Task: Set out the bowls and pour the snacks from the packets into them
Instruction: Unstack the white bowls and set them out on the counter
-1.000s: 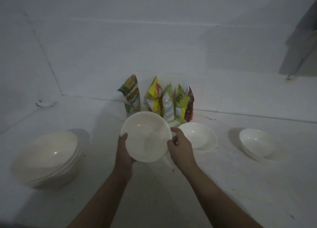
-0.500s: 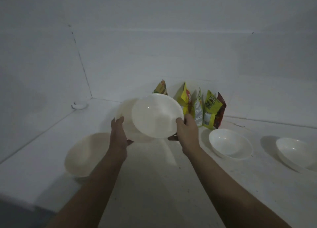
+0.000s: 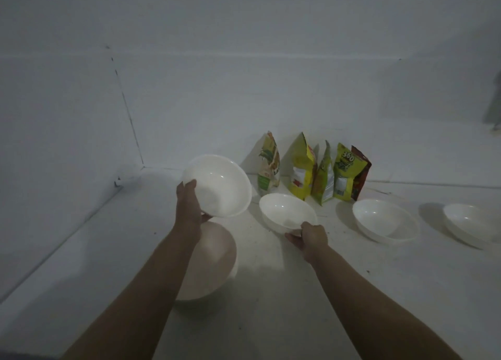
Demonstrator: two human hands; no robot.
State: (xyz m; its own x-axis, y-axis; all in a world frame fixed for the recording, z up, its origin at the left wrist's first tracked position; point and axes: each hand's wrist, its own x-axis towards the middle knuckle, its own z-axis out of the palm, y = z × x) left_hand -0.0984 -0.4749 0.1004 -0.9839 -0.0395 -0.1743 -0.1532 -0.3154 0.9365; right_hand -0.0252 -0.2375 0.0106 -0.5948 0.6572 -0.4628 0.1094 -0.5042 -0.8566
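Separating the two bowls held together a moment ago, the right hand pinches one bowl toward the table while the left hand clasps another bowl, advancing the set-out.

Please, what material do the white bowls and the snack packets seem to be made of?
The white bowls, such as the one in the left hand, look like glossy glazed ceramic or hard plastic: small bright highlights sit on a smooth surface, but the dim light leaves it open. The snack packets look like thin printed plastic film, slightly shiny, with creased, crimped tops.
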